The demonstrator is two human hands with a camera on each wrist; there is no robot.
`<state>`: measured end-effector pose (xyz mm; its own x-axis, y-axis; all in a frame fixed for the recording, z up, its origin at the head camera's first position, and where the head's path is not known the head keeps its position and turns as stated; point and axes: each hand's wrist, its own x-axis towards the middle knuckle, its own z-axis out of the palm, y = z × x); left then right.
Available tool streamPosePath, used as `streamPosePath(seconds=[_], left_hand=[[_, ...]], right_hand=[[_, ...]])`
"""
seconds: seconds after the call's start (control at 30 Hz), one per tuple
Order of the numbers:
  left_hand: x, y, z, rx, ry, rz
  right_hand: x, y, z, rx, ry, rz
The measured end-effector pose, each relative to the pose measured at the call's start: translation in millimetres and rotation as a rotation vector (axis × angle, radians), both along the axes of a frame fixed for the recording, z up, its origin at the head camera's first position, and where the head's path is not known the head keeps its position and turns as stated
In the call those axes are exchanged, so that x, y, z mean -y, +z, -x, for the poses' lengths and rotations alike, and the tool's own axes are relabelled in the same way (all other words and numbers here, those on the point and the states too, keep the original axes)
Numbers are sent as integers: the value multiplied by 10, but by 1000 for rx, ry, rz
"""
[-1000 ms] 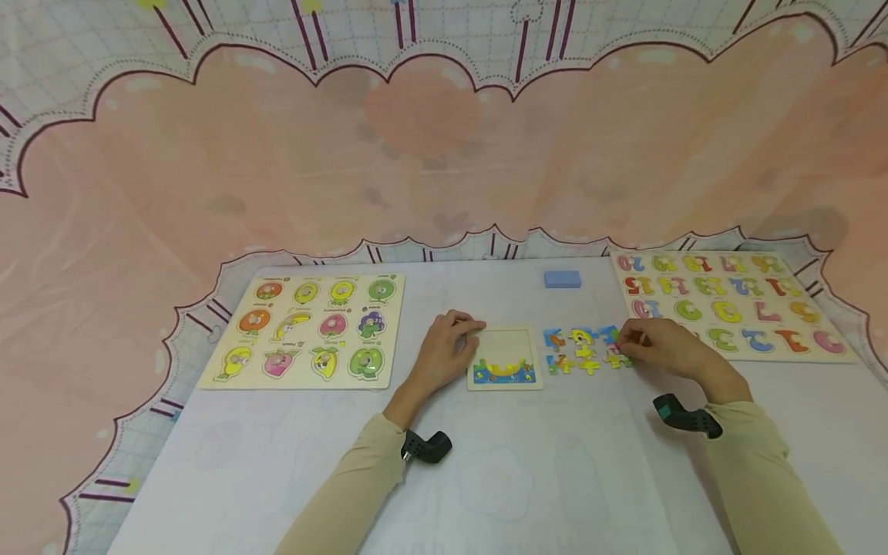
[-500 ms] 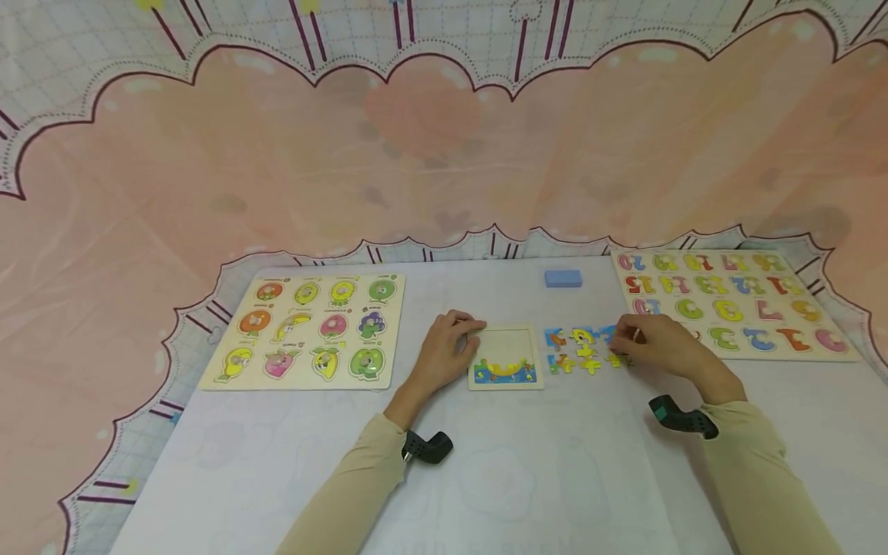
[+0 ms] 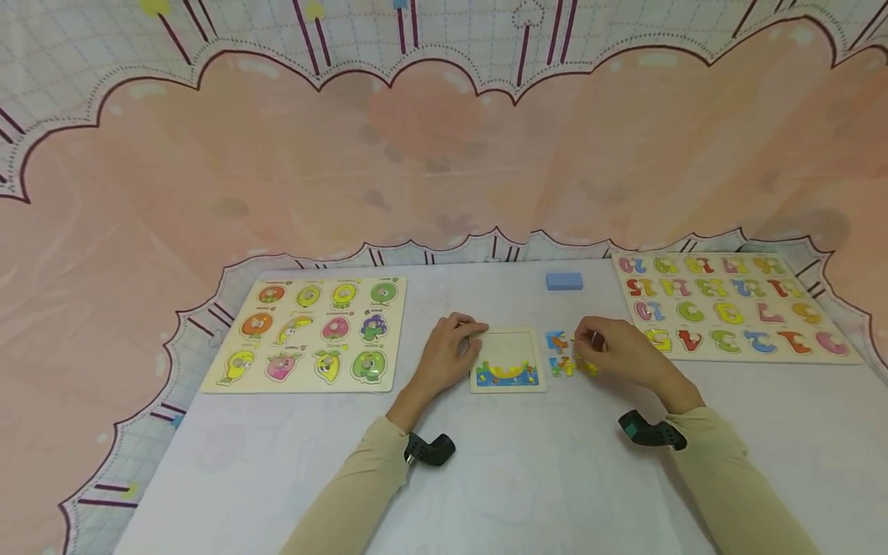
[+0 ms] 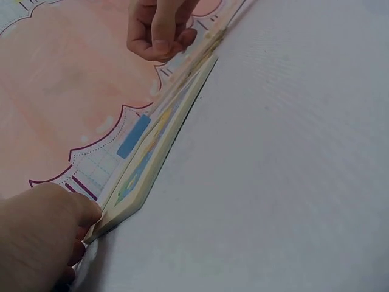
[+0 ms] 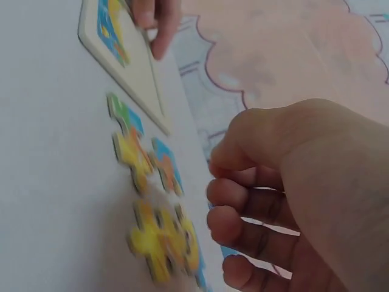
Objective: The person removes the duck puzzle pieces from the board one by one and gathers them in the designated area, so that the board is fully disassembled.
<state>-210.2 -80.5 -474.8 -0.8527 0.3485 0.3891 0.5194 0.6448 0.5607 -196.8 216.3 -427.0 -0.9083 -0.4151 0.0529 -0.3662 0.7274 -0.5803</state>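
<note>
Left grip (image 3: 447, 351) holds edge of square pale-wood puzzle tray (image 3: 509, 346) just to its right; right grip (image 3: 619, 351), released, fingers loosely curled, hangs over yellow-and-blue jigsaw pieces (image 5: 149, 240).

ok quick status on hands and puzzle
Left hand holds left edge of board, partly filled. Right hand over loose pieces, grip unclear. Blue block clear of both hands.

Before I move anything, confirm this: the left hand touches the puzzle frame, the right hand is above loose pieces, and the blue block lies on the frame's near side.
Near side is wrong: the blue block lies beyond the puzzle frame, as the head view shows. The left hand and right hand are as you stated.
</note>
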Motion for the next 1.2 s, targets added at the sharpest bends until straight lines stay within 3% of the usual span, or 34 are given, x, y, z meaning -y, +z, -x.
streamPosePath(seconds=[0.23, 0.5, 0.8, 0.97, 1.2], left_hand=[[-33, -9, 3, 27, -4, 8], [-16, -8, -25, 18, 13, 5], [17, -2, -27, 3, 17, -1], [23, -21, -18, 14, 7, -2], [4, -20, 11, -2, -9, -6]], right_hand=[[248, -24, -37, -62, -51, 35], [559, -40, -104, -36, 68, 36], [893, -74, -157, -45, 210, -56], [1001, -99, -188, -15, 245, -97], [992, -99, -218, -8, 221, -76]])
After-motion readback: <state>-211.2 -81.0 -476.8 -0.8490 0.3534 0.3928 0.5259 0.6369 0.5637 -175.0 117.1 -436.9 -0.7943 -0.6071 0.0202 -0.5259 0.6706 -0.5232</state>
